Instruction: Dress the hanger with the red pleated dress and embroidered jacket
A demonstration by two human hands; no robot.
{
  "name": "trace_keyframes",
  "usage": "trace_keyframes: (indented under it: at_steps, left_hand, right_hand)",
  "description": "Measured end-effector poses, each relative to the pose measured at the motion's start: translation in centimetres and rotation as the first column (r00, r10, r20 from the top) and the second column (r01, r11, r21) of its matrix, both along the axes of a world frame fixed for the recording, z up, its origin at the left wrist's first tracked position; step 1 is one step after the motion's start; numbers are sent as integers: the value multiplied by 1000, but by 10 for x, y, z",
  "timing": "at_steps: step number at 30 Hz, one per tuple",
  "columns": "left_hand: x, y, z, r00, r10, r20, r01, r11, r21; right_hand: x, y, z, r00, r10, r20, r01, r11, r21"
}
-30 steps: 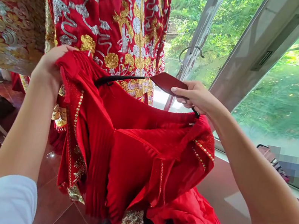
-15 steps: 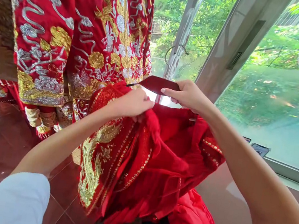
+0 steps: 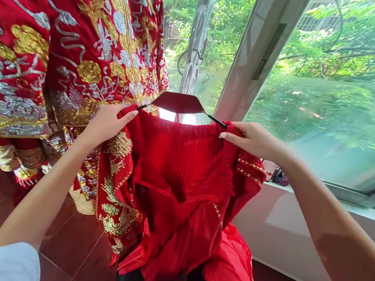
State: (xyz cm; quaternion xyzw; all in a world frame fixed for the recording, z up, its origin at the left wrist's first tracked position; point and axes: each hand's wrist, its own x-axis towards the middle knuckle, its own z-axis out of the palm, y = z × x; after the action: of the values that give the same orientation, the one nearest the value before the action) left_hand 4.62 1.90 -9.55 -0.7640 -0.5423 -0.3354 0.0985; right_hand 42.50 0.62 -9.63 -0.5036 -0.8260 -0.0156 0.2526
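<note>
A red skirt [image 3: 182, 173] with gold embroidery and beaded edging hangs in front of me, its gathered waistband spread wide. Inside the waistband sit the ends of a dark red hanger [image 3: 181, 103] with black arms. My left hand [image 3: 107, 124] is closed on the waistband at the hanger's left end, thumb on top. At the opposite end, my right hand [image 3: 257, 140] pinches the waistband between thumb and fingers. The fingers behind the cloth are partly hidden. Lower down, the skirt's folds drape over a black surface, with a bright red part spreading to the right.
On the left stands a red jacket [image 3: 91, 47] with heavy gold and silver embroidery, close to my left hand. Behind are windows [image 3: 322, 110] and a sill [image 3: 308, 192] holding small items [image 3: 277, 174]. The floor [image 3: 69, 245] is dark red tile.
My right hand has let go of the hanger's middle and now grips the waistband at its right end. My left hand has moved left, and the waistband is stretched out level along the hanger.
</note>
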Motion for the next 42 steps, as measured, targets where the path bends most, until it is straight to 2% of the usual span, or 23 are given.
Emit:
trace_keyframes:
  at_steps: [4, 8, 14, 18, 20, 23, 26, 28, 29, 31, 33, 35, 37, 40, 42]
  left_hand:
    - [-7, 11, 2, 989, -147, 29, 146, 989, 24]
    - [-2, 15, 5, 972, -234, 10, 234, 972, -26]
    - [16, 10, 1, 985, -117, -131, 118, 993, 2]
    - [20, 13, -1, 983, -75, -165, 79, 997, 16]
    - [19, 14, -3, 982, -75, -175, 79, 997, 17]
    - [20, 6, -6, 980, -36, -198, 40, 999, 14]
    - [41, -10, -4, 984, 18, -179, 22, 976, 217]
    - [73, -17, 4, 975, -32, -218, 116, 917, 381]
    - [93, -17, 9, 960, -87, -265, 194, 891, 411]
    - [137, -9, 18, 925, -194, -328, 320, 862, 394]
    - [177, 8, 24, 920, -292, -261, 373, 857, 355]
    - [204, 26, 23, 928, -324, -183, 366, 880, 302]
    - [215, 38, 19, 939, -320, -126, 343, 900, 268]
    - [217, 44, 16, 944, -317, -89, 329, 908, 258]
    - [216, 42, 17, 947, -313, -75, 321, 912, 256]
  right_hand:
    - [-7, 1, -12, 993, 16, -119, 7, 983, 186]
    - [-15, 11, -7, 971, -74, -226, 146, 935, 323]
    - [-28, 31, 4, 890, -278, -362, 434, 764, 478]
    - [-49, 29, 5, 807, -419, -416, 579, 704, 412]
    - [-58, 22, 3, 808, -474, -349, 585, 713, 387]
    - [-62, 8, -1, 884, -437, -167, 465, 779, 420]
    - [-61, -3, -10, 909, -409, -81, 401, 806, 436]
    - [-64, -8, -16, 880, -468, -76, 452, 780, 433]
    - [-65, -10, -19, 859, -507, -74, 486, 760, 432]
    - [-67, -13, -21, 829, -556, -64, 527, 738, 421]
    - [-61, -13, -17, 841, -538, -51, 517, 774, 365]
    - [-46, -11, -7, 878, -476, -43, 468, 838, 279]
    - [-28, -6, 10, 898, -437, -56, 438, 875, 208]
    - [-10, 2, 47, 882, -461, -96, 471, 867, 164]
    - [-12, 2, 72, 863, -496, -96, 505, 843, 184]
